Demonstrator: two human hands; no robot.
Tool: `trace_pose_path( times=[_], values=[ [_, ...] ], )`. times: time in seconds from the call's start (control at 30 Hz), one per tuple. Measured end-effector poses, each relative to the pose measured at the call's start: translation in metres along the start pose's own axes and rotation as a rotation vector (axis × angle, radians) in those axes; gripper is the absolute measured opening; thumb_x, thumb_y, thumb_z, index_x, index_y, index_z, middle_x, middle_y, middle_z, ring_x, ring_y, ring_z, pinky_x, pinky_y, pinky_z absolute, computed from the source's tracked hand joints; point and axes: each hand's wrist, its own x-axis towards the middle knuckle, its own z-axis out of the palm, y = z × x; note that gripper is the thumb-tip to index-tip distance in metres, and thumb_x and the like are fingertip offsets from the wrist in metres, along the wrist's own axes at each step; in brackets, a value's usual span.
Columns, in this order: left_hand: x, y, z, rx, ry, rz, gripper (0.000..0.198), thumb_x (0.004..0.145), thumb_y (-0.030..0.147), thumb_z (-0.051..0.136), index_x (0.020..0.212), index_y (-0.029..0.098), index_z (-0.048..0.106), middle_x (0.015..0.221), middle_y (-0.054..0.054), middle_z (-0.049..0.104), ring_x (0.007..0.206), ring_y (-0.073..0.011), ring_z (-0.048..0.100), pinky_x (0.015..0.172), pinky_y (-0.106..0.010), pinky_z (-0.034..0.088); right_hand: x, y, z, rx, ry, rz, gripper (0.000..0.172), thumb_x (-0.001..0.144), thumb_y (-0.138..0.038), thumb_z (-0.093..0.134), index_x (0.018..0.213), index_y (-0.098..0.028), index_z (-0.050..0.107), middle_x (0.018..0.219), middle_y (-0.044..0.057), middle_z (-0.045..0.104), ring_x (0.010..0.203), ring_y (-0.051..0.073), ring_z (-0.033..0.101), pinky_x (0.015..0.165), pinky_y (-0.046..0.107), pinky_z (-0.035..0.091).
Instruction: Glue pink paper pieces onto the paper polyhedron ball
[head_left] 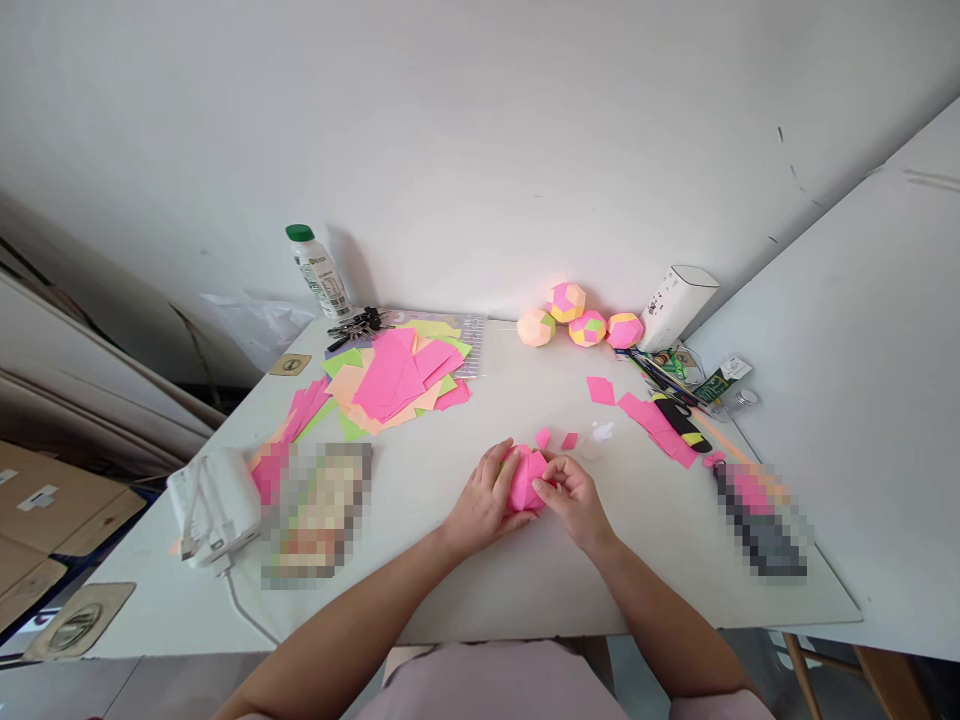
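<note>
A pink folded-paper ball with flat facets is held just above the white table. My left hand wraps around its left side, fingers over the top and thumb beneath. On the right side, my right hand pinches at the ball's surface with thumb and forefinger; whether a small paper piece is between them I cannot tell. Just beyond the ball lie two small pink paper pieces, one to the right of the other. A white blob, perhaps glue, sits to their right.
Loose coloured paper sheets are heaped at the back left, near keys and a green-capped bottle. Several finished paper balls stand by the wall. At right lie a cutter and pink strips; a white power strip is at left.
</note>
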Motion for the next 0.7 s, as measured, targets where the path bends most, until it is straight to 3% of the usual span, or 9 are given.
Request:
trace_pose_path(
  times=[0.17,0.43,0.6,0.7],
  values=[
    [0.0010,0.0013,-0.0013,-0.003,-0.004,0.006,0.084,0.087,0.056,0.045,0.147,0.016,0.002,0.139,-0.027,0.028,0.129,-0.0389,0.034,0.094,-0.058,0.043,-0.0004,0.0013,-0.0009,-0.051,-0.006,-0.033,0.022,0.076,-0.036,0.068,0.072,-0.020,0.053,0.124,0.010,0.059,0.099,0.022,0.062,0.079,0.035,0.050],
    [0.0043,0.0024,-0.0056,-0.029,-0.014,0.063,0.082,0.089,0.048,0.049,0.147,0.018,0.000,0.138,-0.026,0.027,0.129,-0.0374,0.033,0.096,-0.058,0.042,-0.0006,0.0000,-0.0044,-0.103,-0.030,-0.046,0.017,0.083,-0.037,0.059,0.083,-0.021,0.054,0.125,0.009,0.058,0.087,0.016,0.063,0.076,0.032,0.049],
    [0.0057,0.0028,-0.0076,-0.033,-0.020,0.091,0.081,0.089,0.044,0.051,0.147,0.018,0.003,0.138,-0.025,0.026,0.129,-0.0370,0.032,0.096,-0.057,0.042,-0.0005,0.0001,-0.0038,-0.103,-0.007,-0.033,0.018,0.083,-0.038,0.059,0.085,-0.022,0.052,0.127,0.008,0.057,0.091,0.018,0.063,0.074,0.031,0.049],
    [0.0056,0.0030,-0.0075,-0.037,-0.021,0.110,0.079,0.089,0.044,0.051,0.147,0.019,0.003,0.138,-0.024,0.027,0.129,-0.0372,0.032,0.095,-0.058,0.042,-0.0006,-0.0013,-0.0041,-0.074,0.020,-0.001,0.019,0.081,-0.039,0.061,0.084,-0.022,0.054,0.126,0.009,0.059,0.100,0.020,0.062,0.080,0.034,0.048]
  ],
)
